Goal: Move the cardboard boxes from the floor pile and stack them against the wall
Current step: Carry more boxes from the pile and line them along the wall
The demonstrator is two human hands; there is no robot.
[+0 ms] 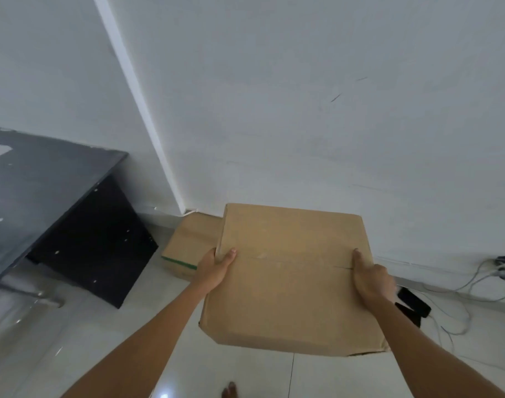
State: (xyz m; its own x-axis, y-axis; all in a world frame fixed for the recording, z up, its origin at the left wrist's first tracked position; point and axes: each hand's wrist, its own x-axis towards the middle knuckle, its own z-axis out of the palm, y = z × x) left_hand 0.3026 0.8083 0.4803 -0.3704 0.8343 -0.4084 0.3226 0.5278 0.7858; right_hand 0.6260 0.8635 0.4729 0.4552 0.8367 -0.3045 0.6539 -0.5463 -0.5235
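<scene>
A plain brown cardboard box is held up in front of me, above the tiled floor. My left hand grips its left side, thumb on the top face. My right hand grips its right side, thumb lying on top as well. Behind and below it, a second cardboard box with a green stripe sits on the floor against the white wall, partly hidden by the held box.
A dark desk with a black side panel stands at the left. Grey cables and a power strip lie along the wall at the right, with black devices on the floor. My bare toes show at the bottom.
</scene>
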